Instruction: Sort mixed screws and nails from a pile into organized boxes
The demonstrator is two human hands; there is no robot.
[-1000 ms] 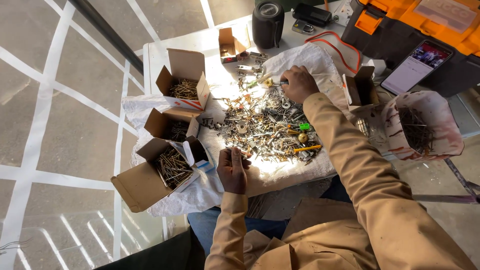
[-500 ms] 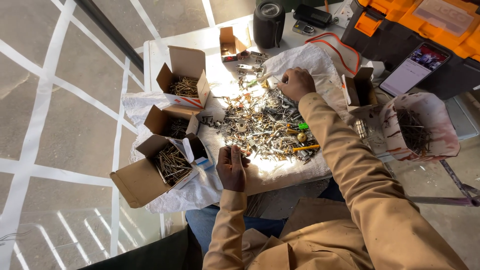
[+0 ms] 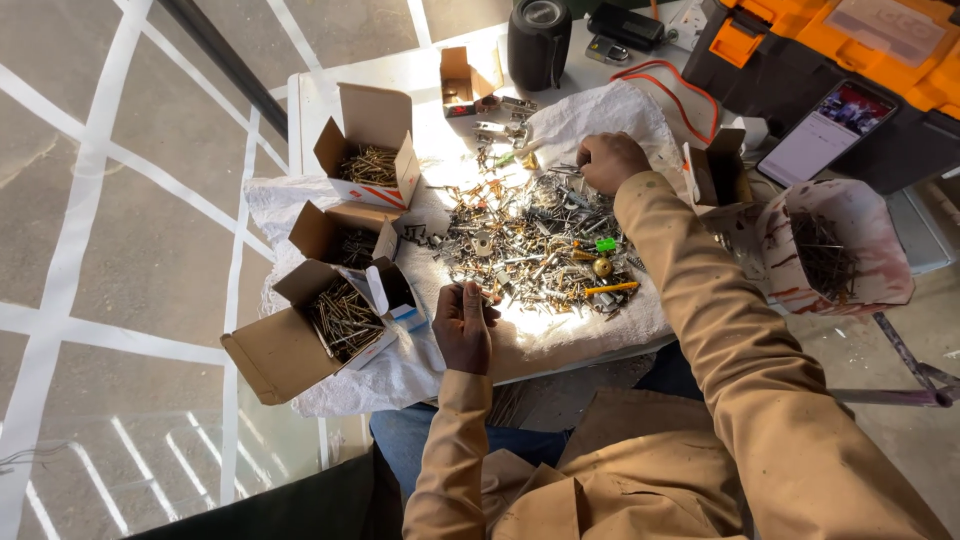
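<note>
A: Nearest, the left hand (image 3: 465, 326) has stayed at the near edge of the mixed pile of screws and fittings (image 3: 535, 245), fingers curled; whether it holds anything, I cannot tell.

B: Beyond it?

A: The right hand (image 3: 610, 160) has drawn back slightly over the pile's far edge, fingers bunched, contents hidden. Sorting continues; open cardboard boxes of screws (image 3: 335, 320) sit left of the fingers.

Heap of mixed screws (image 3: 535, 250), nails and small fittings, metal grey with yellow and green bits, spread loose on white cloth. Lies between the hands: far edge under right hand (image 3: 610, 160), near edge touching left hand (image 3: 465, 325) fingertips.
</note>
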